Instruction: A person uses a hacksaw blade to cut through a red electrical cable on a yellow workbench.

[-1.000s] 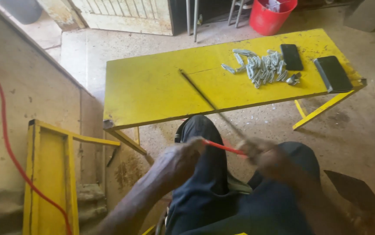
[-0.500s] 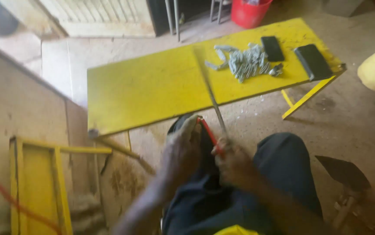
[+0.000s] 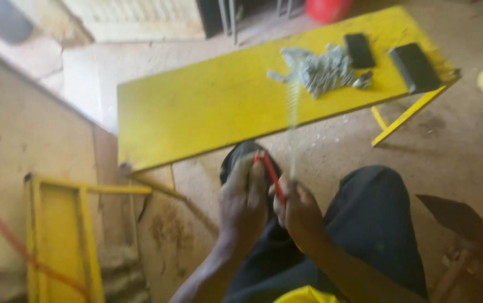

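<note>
My left hand (image 3: pixel 243 205) and my right hand (image 3: pixel 299 212) meet over my lap, in front of a yellow table (image 3: pixel 208 106). Between them runs a red-handled tool (image 3: pixel 271 177), gripped by the left hand's fingers. A thin metal rod (image 3: pixel 293 120), blurred by motion, rises from my right hand toward the table. A pile of small grey metal pieces (image 3: pixel 320 68) lies on the tabletop far from both hands. My dark trousers (image 3: pixel 364 224) fill the lower middle.
Two black flat objects (image 3: pixel 359 50) (image 3: pixel 415 66) lie near the table's right end. A yellow metal frame (image 3: pixel 56 230) stands at the lower left beside a red cable (image 3: pixel 0 219). A red bucket (image 3: pixel 328 8) sits behind the table. A dark trowel-like blade (image 3: pixel 454 216) lies at right.
My hands have come together over my lap. The rod has swung from slanting across the table to nearly upright. The view has shifted right and closer.
</note>
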